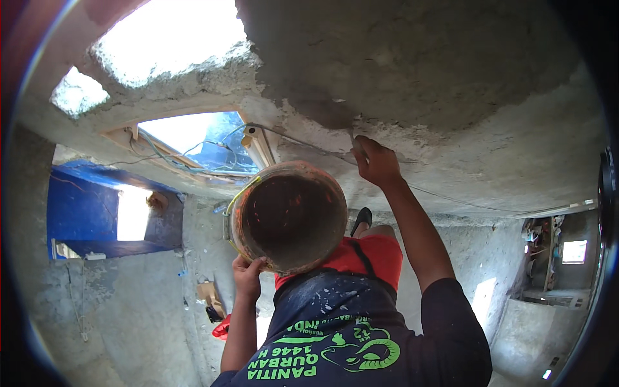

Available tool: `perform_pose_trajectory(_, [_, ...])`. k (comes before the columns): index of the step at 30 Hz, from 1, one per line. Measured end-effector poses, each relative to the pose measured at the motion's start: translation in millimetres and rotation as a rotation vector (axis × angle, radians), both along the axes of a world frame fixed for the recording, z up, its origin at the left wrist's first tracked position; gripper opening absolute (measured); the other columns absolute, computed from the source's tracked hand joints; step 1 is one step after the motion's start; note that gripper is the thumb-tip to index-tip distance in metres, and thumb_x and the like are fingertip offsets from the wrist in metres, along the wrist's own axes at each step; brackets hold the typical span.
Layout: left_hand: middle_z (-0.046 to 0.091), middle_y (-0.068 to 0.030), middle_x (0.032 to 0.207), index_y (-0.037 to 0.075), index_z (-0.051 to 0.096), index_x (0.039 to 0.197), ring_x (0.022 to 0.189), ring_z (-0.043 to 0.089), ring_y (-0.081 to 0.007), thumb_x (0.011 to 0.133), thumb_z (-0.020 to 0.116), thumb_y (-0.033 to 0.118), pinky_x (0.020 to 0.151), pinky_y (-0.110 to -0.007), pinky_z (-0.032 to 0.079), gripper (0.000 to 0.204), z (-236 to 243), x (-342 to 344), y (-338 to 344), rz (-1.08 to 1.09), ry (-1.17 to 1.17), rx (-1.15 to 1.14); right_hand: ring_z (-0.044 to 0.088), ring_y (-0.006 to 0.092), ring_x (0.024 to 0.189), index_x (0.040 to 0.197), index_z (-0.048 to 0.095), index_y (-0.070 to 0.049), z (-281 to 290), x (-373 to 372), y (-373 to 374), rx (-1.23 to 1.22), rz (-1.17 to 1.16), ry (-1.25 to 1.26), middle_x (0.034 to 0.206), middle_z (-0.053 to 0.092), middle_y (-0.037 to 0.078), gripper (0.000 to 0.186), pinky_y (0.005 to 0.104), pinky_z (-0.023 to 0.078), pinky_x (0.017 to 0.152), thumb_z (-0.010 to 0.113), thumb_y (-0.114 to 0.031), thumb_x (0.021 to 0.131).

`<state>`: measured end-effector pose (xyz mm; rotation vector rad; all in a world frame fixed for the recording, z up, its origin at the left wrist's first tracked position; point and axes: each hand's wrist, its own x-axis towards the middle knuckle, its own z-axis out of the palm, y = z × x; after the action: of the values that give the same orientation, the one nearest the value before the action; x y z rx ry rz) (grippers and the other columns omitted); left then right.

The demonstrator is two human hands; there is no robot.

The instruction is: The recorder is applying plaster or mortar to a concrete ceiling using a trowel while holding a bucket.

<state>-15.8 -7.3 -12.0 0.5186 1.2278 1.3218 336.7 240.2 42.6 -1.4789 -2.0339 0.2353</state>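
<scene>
In the head view, I see the left grip [249, 273] holding a bucket [334, 201] by its rim before red shorts [384, 257], and the right grip [376, 162] closed round a slim tool [351, 135] beside a dark patch [412, 64] on the wall [490, 161]

The bucket [327, 219] is right of the window opening [205, 137].

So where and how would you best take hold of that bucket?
Probably by the rim, at its lower-left edge, coming from the person's left, with thumb and fingers on either side of the lip. The bucket turns its round mouth toward the camera, leaving that lip exposed, and the left grip holds it there.
</scene>
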Motion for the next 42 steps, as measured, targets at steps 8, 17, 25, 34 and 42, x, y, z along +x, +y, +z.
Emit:
perform_pose_trajectory(8, [0.075,-0.0075,0.095,-0.002,0.07,0.108,0.084,0.072,-0.0164,0.087,0.067,-0.001,0.08,-0.032,0.057,0.021,2.4,-2.1,-18.5,0.026,0.078,-0.021,0.071,0.0427,0.085,0.119,0.059,-0.012,-67.2,69.6,-56.5,-0.37,0.002,-0.282,0.091,0.073,0.021,0.03,0.0548,0.055,0.073,0.063,-0.033,0.098])
perform_pose_trajectory(17, [0.075,-0.0064,0.099,-0.002,0.069,0.111,0.091,0.069,-0.0141,0.087,0.064,-0.005,0.086,-0.031,0.054,0.025,13.9,9.0,8.2,-0.055,0.13,0.008,0.063,0.0099,0.073,0.116,0.058,-0.004,19.8,82.1,-160.1,-0.782,0.043,0.838,0.086,0.065,0.005,0.028,0.0273,0.052,0.063,0.073,-0.013,0.094])
perform_pose_trajectory(25, [0.075,-0.0083,0.104,-0.004,0.067,0.114,0.094,0.07,-0.0152,0.086,0.062,-0.007,0.091,-0.032,0.054,0.028,29.5,20.9,27.5,-0.182,0.151,0.036,0.069,0.0452,0.098,0.128,0.066,-0.002,29.5,5.2,-199.4,-0.537,0.064,0.146,0.108,0.071,0.027,0.039,0.0486,0.055,0.088,0.07,-0.02,0.094])
perform_pose_trajectory(34, [0.075,-0.013,0.103,-0.005,0.069,0.107,0.092,0.073,-0.0211,0.087,0.06,-0.007,0.087,-0.035,0.058,0.022,20.6,17.3,38.2,-0.23,0.166,-0.01,0.069,0.0468,0.098,0.13,0.063,0.002,9.2,-61.2,-169.0,-0.732,0.134,0.24,0.097,0.071,0.031,0.043,0.0514,0.055,0.091,0.066,-0.019,0.093])
perform_pose_trajectory(42, [0.075,-0.0117,0.1,-0.004,0.069,0.107,0.091,0.073,-0.0204,0.085,0.061,-0.007,0.087,-0.035,0.057,0.023,21.3,10.5,30.2,-0.22,0.087,-0.039,0.072,0.0414,0.098,0.108,0.073,0.002,44.1,-87.6,-156.7,-0.934,0.385,-0.088,0.097,0.074,0.026,0.029,0.0489,0.058,0.089,0.068,-0.018,0.088])
